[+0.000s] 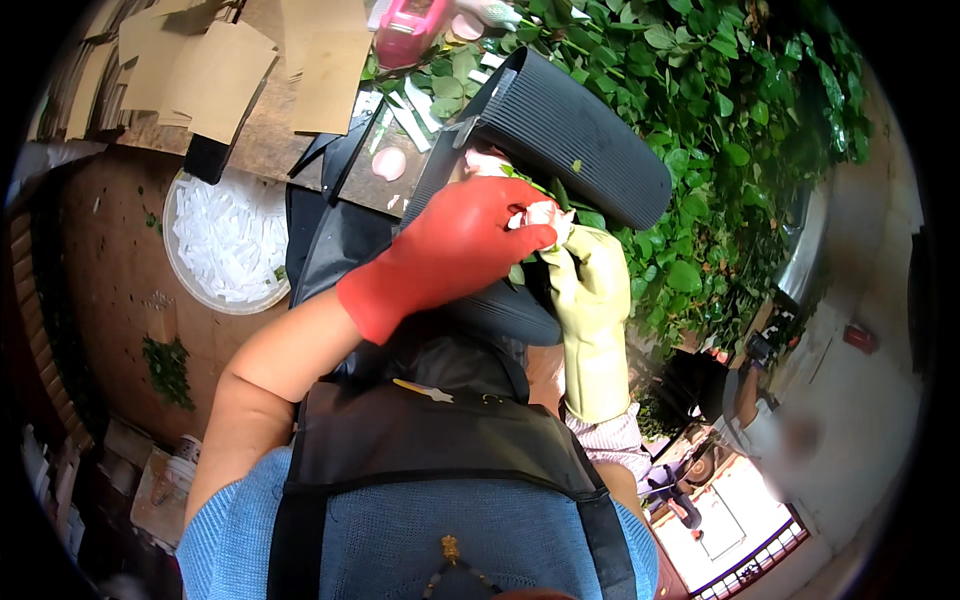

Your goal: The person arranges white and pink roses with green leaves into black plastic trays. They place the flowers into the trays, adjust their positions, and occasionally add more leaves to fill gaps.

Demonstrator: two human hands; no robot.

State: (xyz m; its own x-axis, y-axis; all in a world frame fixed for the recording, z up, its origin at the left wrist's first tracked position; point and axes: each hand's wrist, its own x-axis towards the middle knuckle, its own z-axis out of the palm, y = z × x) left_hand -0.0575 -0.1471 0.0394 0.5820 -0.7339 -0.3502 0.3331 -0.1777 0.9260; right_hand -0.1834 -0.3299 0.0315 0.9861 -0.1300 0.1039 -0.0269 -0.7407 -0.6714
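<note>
My left hand [470, 240], in a red rubber glove, has its fingers closed round a pale pink rose bloom [538, 218]. My right hand [585, 270], in a pale yellow glove, grips the same rose just below and right of the bloom; its stem is mostly hidden. Behind my left fingers, a second pink rose [478, 160] with green leaves lies in a ribbed dark rubber holder [575, 125]. The holder's curved lower part shows under both hands.
Brown cardboard sheets [230, 80], a pink tool [405, 30], petals and white strips lie on a worktable [370, 190]. A round tub [225, 240] of white strips stands left. Heaped foliage [720, 130] fills the right. Another person [760, 410] is at the lower right.
</note>
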